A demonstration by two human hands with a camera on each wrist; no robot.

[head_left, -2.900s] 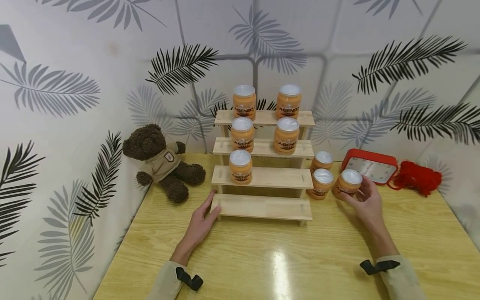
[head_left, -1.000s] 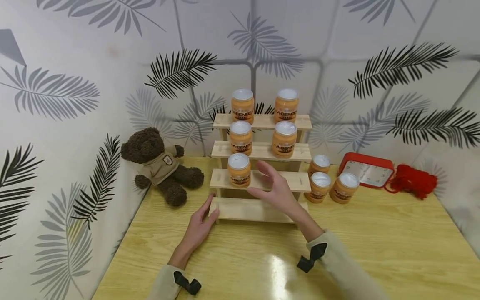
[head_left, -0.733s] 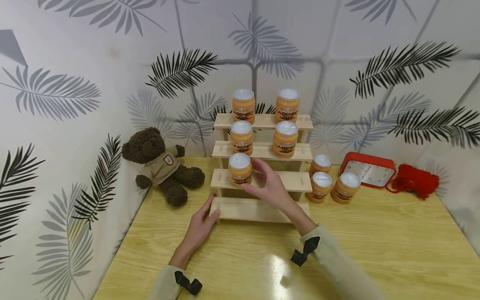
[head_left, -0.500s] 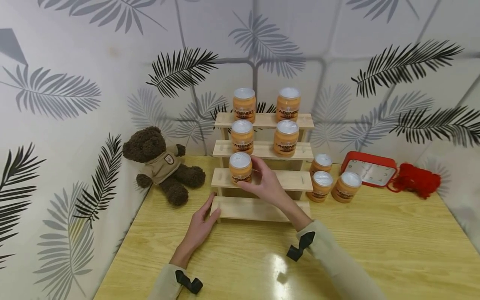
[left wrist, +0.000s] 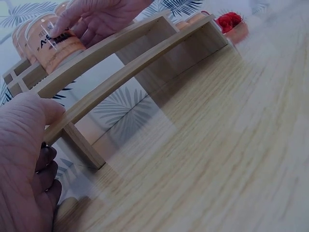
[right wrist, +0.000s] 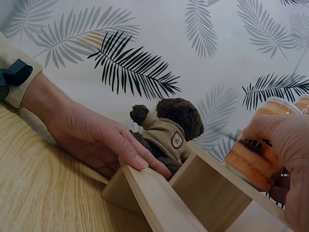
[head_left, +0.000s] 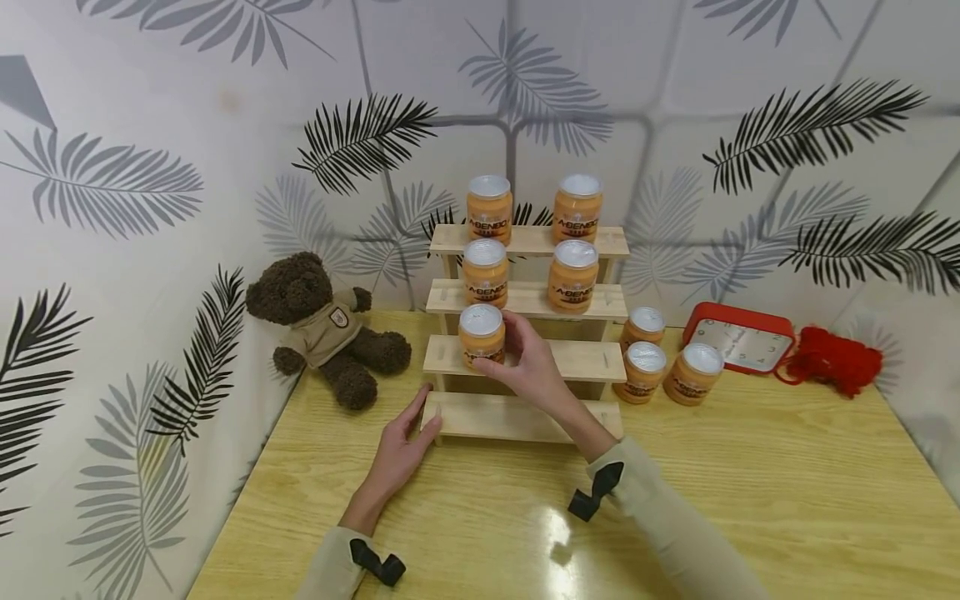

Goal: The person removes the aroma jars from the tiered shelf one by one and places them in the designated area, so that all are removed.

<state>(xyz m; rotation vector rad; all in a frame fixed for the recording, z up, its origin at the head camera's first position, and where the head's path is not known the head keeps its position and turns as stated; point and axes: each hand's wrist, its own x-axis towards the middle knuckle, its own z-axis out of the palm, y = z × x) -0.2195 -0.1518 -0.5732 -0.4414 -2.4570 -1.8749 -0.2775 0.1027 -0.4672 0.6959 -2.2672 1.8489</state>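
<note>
A four-tier wooden display rack (head_left: pixel 525 417) stands on the table. My left hand (head_left: pixel 399 454) grips the left end of its lowest step, thumb on top and the other fingers curled below in the left wrist view. My right hand (head_left: pixel 534 372) holds an orange jar (head_left: pixel 480 332) with a silvery lid, upright at the left of the second step from the bottom. Its thumb lies across the front of the jar, whose label shows beside the thumb in the right wrist view; fingers reach behind it. Similar jars (head_left: pixel 573 277) stand in pairs on the upper two steps.
Right of the rack, three more orange jars (head_left: pixel 690 375) stand on the table. Behind them are a red clock (head_left: pixel 738 336) and a bundle of red yarn (head_left: pixel 832 361). A brown teddy bear (head_left: pixel 322 329) sits at the left, against the leaf-patterned wall covering.
My right hand has let go of a jar beside the clock, moved left to the rack and closed round the jar on the second-lowest step. The left hand has stayed put.
</note>
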